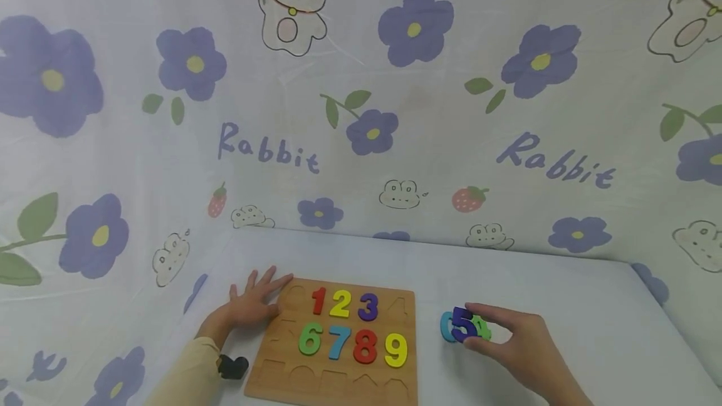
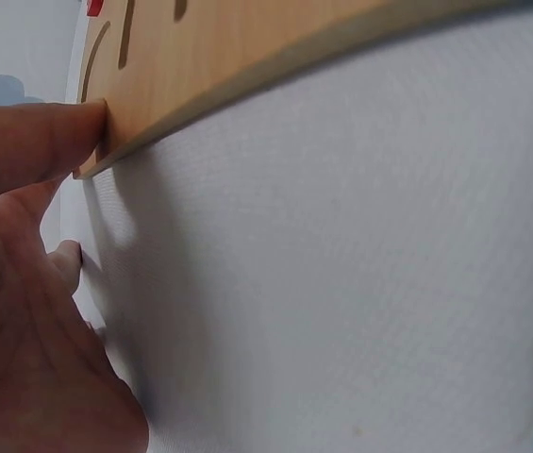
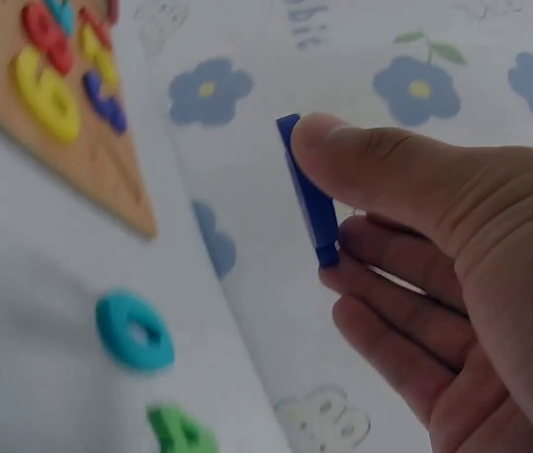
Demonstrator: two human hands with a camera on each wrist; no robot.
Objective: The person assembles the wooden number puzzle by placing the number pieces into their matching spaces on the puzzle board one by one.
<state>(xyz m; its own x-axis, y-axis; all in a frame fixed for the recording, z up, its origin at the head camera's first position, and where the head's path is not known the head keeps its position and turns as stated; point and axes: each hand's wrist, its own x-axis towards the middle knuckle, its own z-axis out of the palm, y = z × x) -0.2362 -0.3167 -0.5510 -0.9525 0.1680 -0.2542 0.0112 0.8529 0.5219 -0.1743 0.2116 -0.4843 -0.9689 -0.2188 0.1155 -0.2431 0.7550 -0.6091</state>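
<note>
My right hand (image 1: 521, 337) pinches a dark blue number 5 piece (image 1: 464, 324) between thumb and fingers, raised above the white table in the right wrist view. Behind it in the head view are a light blue 0 (image 1: 446, 327) and a green 4 (image 1: 483, 327), both lying on the table. My left hand (image 1: 251, 306), fingers spread, rests at the upper left corner of the wooden number board (image 1: 282, 354), its thumb (image 2: 49, 137) on the edge. Pieces 1, 2, 3 and 6 to 9 sit in the board; recesses show at its upper corners and middle left.
Along the board's bottom row run several shape recesses (image 1: 334, 381) without pieces. The white table (image 1: 592, 306) extends right of the board and meets a rabbit-and-flower patterned cloth (image 1: 429, 118) at the back and left. A black device (image 1: 232, 367) is strapped at the left wrist.
</note>
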